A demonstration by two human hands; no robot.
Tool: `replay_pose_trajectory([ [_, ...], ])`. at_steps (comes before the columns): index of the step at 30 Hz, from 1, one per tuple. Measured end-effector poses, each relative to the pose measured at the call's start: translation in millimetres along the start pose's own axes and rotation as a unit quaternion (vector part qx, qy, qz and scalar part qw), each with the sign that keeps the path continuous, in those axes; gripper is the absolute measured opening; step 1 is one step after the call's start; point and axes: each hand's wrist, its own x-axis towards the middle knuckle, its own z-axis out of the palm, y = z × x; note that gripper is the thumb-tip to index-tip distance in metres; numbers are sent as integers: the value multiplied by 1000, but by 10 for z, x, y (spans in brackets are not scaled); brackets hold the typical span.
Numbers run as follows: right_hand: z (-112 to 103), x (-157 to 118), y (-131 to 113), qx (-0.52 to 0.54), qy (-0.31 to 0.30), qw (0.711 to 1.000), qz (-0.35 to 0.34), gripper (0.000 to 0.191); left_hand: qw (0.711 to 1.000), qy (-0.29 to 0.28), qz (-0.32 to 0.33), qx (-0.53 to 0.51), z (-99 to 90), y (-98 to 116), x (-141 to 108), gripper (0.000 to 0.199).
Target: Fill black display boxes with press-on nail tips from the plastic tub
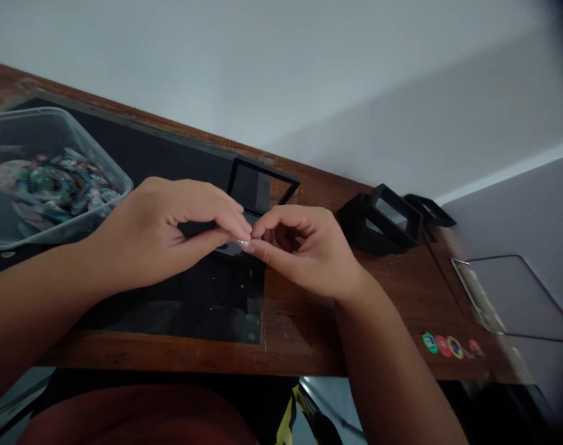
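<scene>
A brown wooden surface (309, 327) with worn edges runs from left to right. A black mat (170, 315), scuffed along its near edge, covers its left part. On the mat at the left stands a clear plastic container (100, 145) with small, mixed-coloured shiny pieces (49, 185) inside. A black rectangular frame (267, 170) stands tilted near the mat's right edge. At the far right are black box-like objects (355, 228); near right, small round coloured stickers (443, 346) form a row.
</scene>
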Motion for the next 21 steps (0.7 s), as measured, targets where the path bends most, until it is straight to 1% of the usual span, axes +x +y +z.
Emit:
replay_pose_trajectory([
  [3, 27, -13, -11, 54, -14, 998, -26, 19, 999, 14, 37, -2, -16, 9, 14, 28],
  [6, 52, -28, -37, 93, -32, 993, -61, 17, 999, 18, 48, 9, -29, 6, 21, 29],
  [8, 56, -38, -62, 87, -42, 993, -61, 18, 999, 9, 37, 16, -33, 0, 15, 30],
  [10, 54, -45, -85, 69, -47, 996, -37, 25, 1000, 5, 24, 18, -34, -4, 1, 31],
  [13, 54, -50, -98, 49, -32, 998, -8, 33, 999, 16, 23, 18, -38, 3, -23, 31],
  [16, 66, -53, -86, 41, -8, 999, -28, 30, 998, 48, 35, 15, -48, 23, -37, 27],
  [18, 76, -58, -71, 35, -4, 998, -51, 27, 997, 66, 44, 16, -55, 33, -38, 24],
  [21, 84, -72, -48, 17, -10, 996, -85, 28, 997, 61, 54, 9, -65, 25, -42, 21],
])
